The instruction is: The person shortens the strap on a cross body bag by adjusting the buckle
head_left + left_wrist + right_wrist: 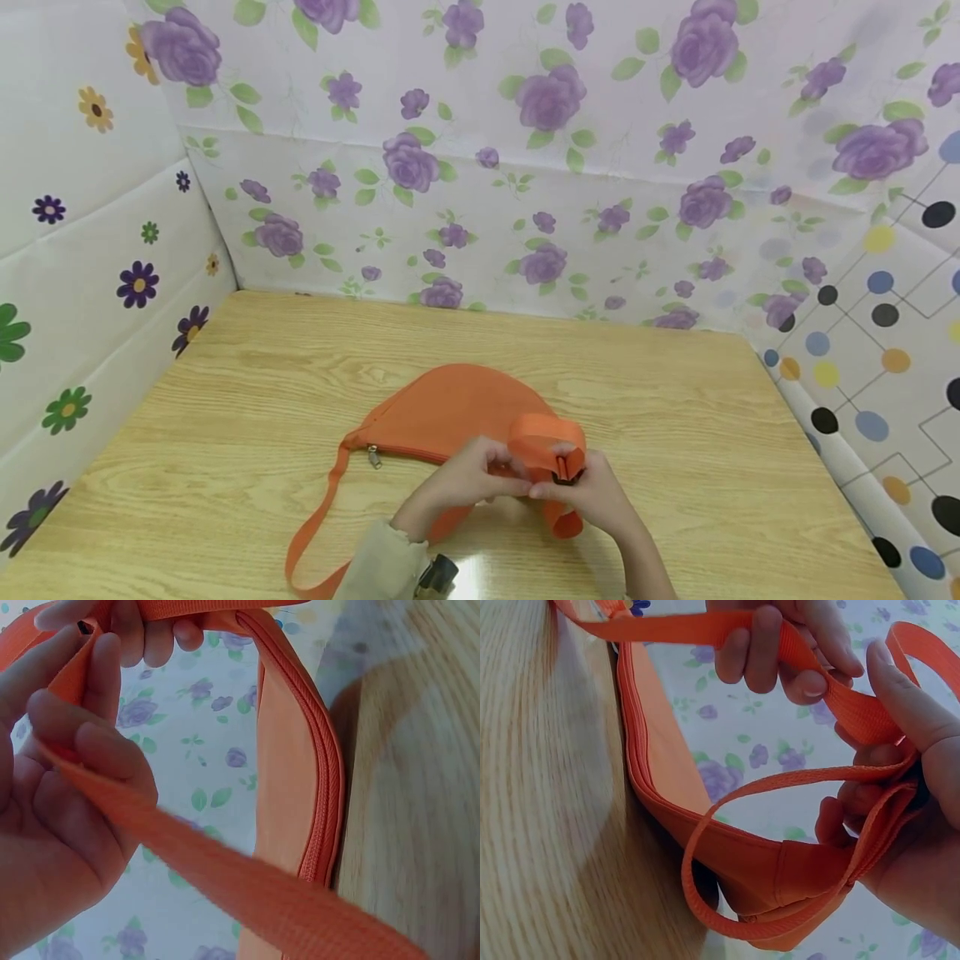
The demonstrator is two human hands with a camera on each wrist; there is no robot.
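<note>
An orange waist bag lies on the wooden table, its zipper edge toward the person and a metal zipper pull at its left end. Near the bag's right end, my right hand grips the orange strap around a dark buckle. Close by on the left, my left hand holds another stretch of the strap between curled fingers, as the right wrist view shows. A loop of strap hangs below the right hand. Part of the buckle is hidden by the fingers.
The wooden table spreads out around the bag. More strap curves along its left side toward the front. Flower-patterned sheets line the back and left; a dotted sheet stands on the right.
</note>
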